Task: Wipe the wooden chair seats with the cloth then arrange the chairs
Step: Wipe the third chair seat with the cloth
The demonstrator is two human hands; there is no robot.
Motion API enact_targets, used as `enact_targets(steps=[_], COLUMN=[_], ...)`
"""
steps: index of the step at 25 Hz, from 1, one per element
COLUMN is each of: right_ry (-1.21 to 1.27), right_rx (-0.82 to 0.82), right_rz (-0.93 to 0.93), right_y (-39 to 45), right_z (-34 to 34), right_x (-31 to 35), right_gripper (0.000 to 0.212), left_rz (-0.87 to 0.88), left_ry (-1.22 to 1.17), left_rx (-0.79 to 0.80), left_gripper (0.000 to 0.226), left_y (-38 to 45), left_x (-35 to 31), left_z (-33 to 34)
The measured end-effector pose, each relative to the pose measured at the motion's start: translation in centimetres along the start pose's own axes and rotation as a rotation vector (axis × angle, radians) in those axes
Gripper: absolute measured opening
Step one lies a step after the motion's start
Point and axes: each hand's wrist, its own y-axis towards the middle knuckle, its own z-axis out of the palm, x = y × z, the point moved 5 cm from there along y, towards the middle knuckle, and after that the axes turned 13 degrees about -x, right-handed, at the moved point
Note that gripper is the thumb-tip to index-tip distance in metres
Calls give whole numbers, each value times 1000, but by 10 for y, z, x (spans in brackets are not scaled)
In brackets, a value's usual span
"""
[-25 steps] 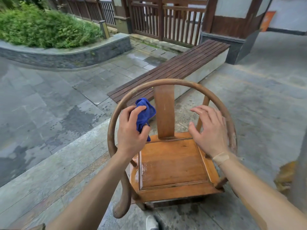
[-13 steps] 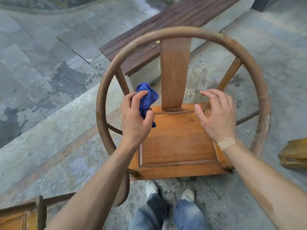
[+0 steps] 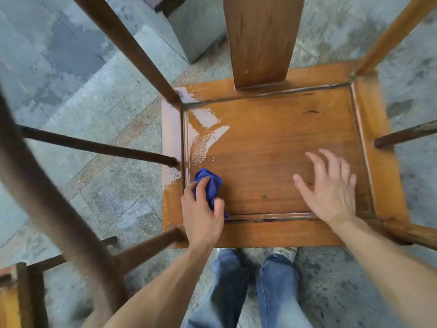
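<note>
Grey paving, wet-streaked seat, left hand clutching cloth, right hand spread

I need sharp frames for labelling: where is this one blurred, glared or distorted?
Head view: the right hand and the near armrest are motion-blurred; the left hand and cloth are sharper; white glare sits on the wet patch of the seat; the wide lens splays the chair rails outward.
</note>
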Motion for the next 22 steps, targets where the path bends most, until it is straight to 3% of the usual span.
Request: enact_targets(steps=[4,9,11,17,22], right_ry=[-2,-23,-35,-44,-53], right_rx=[-77,-63,-82,-93,-90], right_rz=[-75,-175,-167,-168,-187], right_y=[54,80,78,80,81], right_z=[36,69,71,70,70], right_x=[-12,-6,-9,-6,-6], right_gripper=[65,64,63,66,67], left_rz=[283,756,769,560,598], left_ry=[284,290,306,394,488], left_rx=[100,137,143,42,58], left_gripper=[67,54,51,52,48], left_y=[-35,-27,8,184,278], left_x=[34,6,-19,-38,-51], left_z=[51,82,99,124,128])
